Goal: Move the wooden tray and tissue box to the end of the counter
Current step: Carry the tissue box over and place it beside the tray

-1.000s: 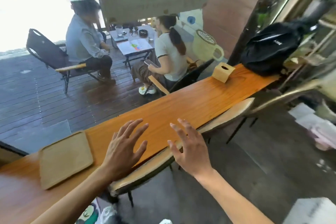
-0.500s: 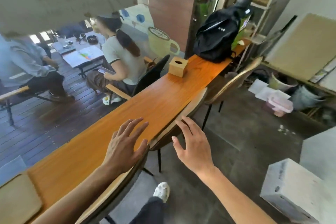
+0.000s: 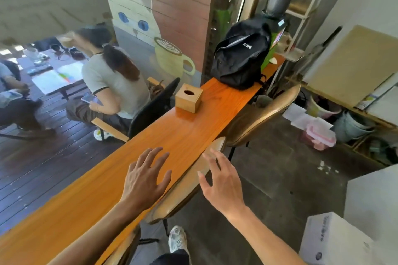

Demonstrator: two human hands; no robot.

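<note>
A small wooden tissue box with an oval hole on top stands on the long orange wooden counter, toward its far end. My left hand hovers over the counter with fingers spread, well short of the box. My right hand hangs open above a chair back beside the counter's near edge. Both hands hold nothing. The wooden tray is out of view.
A black backpack sits at the counter's far end behind the box. Two tan chairs are tucked along the near edge. Behind glass a seated person faces away. A white box stands on the floor at right.
The view has swung right along the counter; the wooden tray has slipped out of frame at left. The tissue box and backpack now appear closer. Both hands stay open and empty.
</note>
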